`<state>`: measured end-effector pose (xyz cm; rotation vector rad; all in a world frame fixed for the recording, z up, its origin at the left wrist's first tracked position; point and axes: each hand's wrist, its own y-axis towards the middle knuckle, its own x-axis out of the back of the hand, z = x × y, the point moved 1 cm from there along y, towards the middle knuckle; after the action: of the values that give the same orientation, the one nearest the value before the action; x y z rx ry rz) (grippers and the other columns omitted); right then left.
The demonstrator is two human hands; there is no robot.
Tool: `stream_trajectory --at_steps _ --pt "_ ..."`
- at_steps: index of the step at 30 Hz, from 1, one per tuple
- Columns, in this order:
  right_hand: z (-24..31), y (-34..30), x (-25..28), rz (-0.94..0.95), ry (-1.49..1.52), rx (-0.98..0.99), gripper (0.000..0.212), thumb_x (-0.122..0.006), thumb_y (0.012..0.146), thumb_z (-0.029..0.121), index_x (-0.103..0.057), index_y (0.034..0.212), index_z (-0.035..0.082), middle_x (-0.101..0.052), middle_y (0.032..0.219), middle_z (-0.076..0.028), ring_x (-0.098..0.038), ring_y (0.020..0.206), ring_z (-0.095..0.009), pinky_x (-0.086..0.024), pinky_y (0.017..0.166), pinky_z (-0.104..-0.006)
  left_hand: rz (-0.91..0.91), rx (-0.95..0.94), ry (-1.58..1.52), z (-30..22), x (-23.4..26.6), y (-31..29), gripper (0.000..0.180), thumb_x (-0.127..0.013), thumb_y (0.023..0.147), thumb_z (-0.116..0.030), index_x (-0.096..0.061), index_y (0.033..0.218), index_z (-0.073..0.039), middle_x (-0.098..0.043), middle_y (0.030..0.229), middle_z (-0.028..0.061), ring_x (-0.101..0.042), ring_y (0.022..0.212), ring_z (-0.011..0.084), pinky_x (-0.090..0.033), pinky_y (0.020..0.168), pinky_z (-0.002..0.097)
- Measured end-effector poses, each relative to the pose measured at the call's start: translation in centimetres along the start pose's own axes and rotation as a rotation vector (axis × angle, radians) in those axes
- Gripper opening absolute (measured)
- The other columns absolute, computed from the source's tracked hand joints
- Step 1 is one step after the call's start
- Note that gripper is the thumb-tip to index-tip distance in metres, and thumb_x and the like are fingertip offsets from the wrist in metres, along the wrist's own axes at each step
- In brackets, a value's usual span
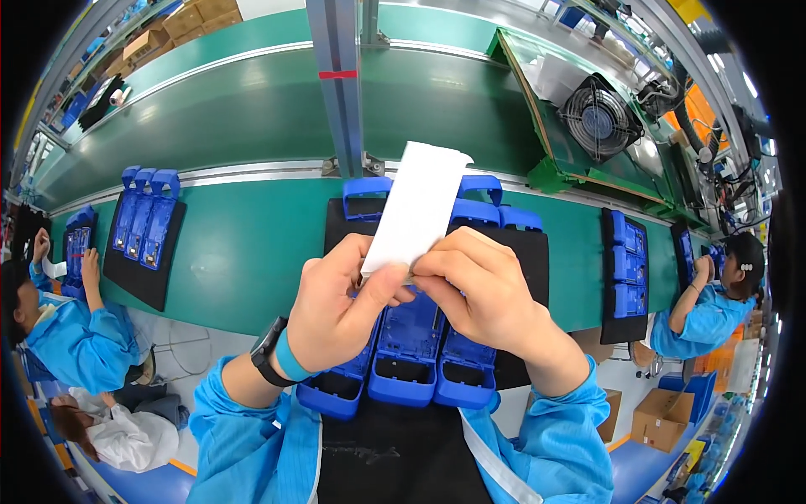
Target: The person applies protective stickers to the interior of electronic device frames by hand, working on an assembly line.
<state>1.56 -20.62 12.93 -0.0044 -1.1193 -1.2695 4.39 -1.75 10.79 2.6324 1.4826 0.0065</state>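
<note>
My left hand is closed round the lower end of a thin white stack of paper-like sheets, its thumb lying across the front. At the stack's lower right corner, my right hand pinches with thumb and fingers; whether a single sheet is between them is too small to tell. One upper corner of the stack curls to the right. Under both hands, several blue plastic housings lie side by side on a black mat, partly hidden by the hands. More blue frames show beyond the stack.
A green table carries more blue housings on mats at left and right. A metal post rises ahead, before a conveyor belt. A black fan stands far right. People in blue work at both sides.
</note>
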Motion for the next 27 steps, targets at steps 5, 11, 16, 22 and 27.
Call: stream_trajectory --at_steps 5,11,16,22,27 --pt "0.0 -0.5 -0.5 -0.006 -0.180 0.061 0.025 -0.071 0.067 -0.006 -0.059 0.088 0.001 -0.059 0.084 -0.009 -0.057 0.068 -0.026 -0.047 0.057 -0.0353 0.048 -0.002 0.020 -0.2 -0.4 0.0 0.028 -0.055 0.098 -0.018 -0.054 0.112 0.007 -0.069 0.090 0.0116 -0.069 0.076 0.0157 -0.054 0.064 0.0251" --pt "-1.0 -1.7 -0.3 0.049 -0.125 0.082 0.025 -0.069 0.067 -0.008 -0.057 0.086 0.002 -0.055 0.081 -0.010 -0.054 0.067 -0.028 -0.044 0.057 -0.0363 0.056 0.186 -0.153 1.6 0.4 1.4 0.027 -0.052 0.099 -0.016 -0.054 0.116 0.005 -0.067 0.101 0.0115 -0.068 0.075 0.0146 -0.052 0.062 0.0232" --pt "-2.0 -4.6 3.3 0.099 0.034 -0.339 0.010 -0.060 0.080 -0.007 -0.055 0.084 0.001 -0.053 0.082 -0.009 -0.053 0.069 -0.024 -0.043 0.061 -0.0309 -0.181 0.029 -0.041 4.5 3.7 0.4 0.025 -0.048 0.100 -0.015 -0.054 0.115 0.004 -0.068 0.096 0.0118 -0.065 0.075 0.0123 -0.047 0.063 0.0226" --pt "-3.1 -8.1 3.2 0.272 -0.061 -0.547 0.006 -0.057 0.085 -0.003 -0.052 0.085 0.001 -0.050 0.082 -0.011 -0.050 0.073 -0.027 -0.042 0.065 -0.0342 -0.434 -0.014 -0.283 8.0 6.7 -2.7 0.031 -0.046 0.101 -0.013 -0.051 0.127 0.005 -0.063 0.115 0.0128 -0.060 0.103 0.0146 -0.046 0.089 0.0281" --pt "-4.6 -9.0 3.6 0.233 -0.176 -0.586 0.005 -0.056 0.086 -0.003 -0.053 0.085 0.001 -0.050 0.083 -0.011 -0.051 0.074 -0.027 -0.042 0.066 -0.0334 -0.506 -0.024 -0.360 9.2 7.2 -5.6 0.035 -0.045 0.102 -0.013 -0.048 0.131 0.005 -0.060 0.121 0.0119 -0.057 0.112 0.0164 -0.043 0.097 0.0320"
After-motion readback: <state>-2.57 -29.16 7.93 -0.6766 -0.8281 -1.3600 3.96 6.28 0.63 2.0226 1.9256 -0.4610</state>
